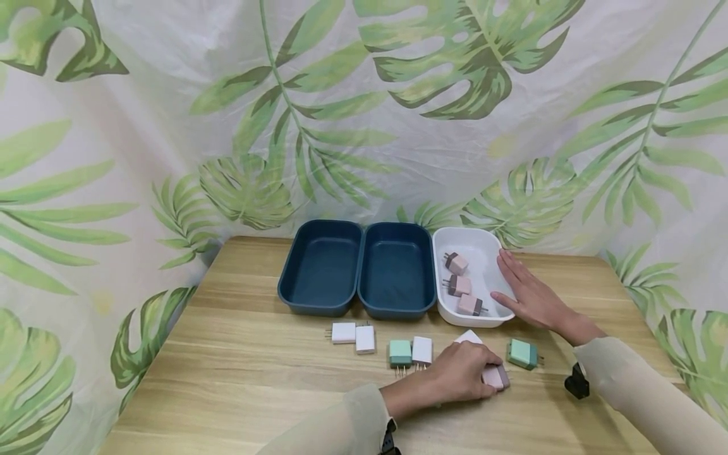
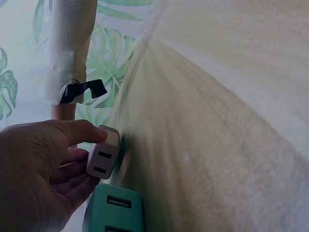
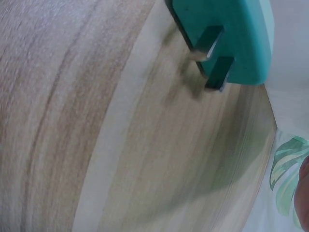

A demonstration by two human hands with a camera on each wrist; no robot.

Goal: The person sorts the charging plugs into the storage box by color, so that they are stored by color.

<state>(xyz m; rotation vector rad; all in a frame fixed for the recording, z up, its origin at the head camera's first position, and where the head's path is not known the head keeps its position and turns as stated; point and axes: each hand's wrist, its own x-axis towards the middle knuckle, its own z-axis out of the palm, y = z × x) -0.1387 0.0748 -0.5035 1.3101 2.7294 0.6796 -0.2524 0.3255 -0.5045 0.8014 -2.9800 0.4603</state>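
Observation:
A pink-and-brown plug charger (image 1: 495, 377) is pinched between the thumb and fingers of my left hand (image 1: 463, 373), low over the table in front of the white tray (image 1: 483, 253). The left wrist view shows the slotted end of this pink charger (image 2: 104, 154), close to a green charger (image 2: 116, 208). My right hand (image 1: 534, 297) rests with straight fingers against the right rim of the tray. Inside the tray lie three pink-and-brown chargers (image 1: 459, 285). Just below my right hand is a green charger (image 1: 522, 354); its two prongs (image 3: 219, 72) show in the right wrist view.
Two dark blue trays (image 1: 321, 303) stand side by side, left of the white one. On the table (image 1: 227, 366) before them lie white chargers (image 1: 344, 333) and another green charger (image 1: 400, 352). Behind my left hand a white charger (image 1: 469, 337) is partly hidden. A leaf-patterned curtain (image 1: 341, 126) hangs behind.

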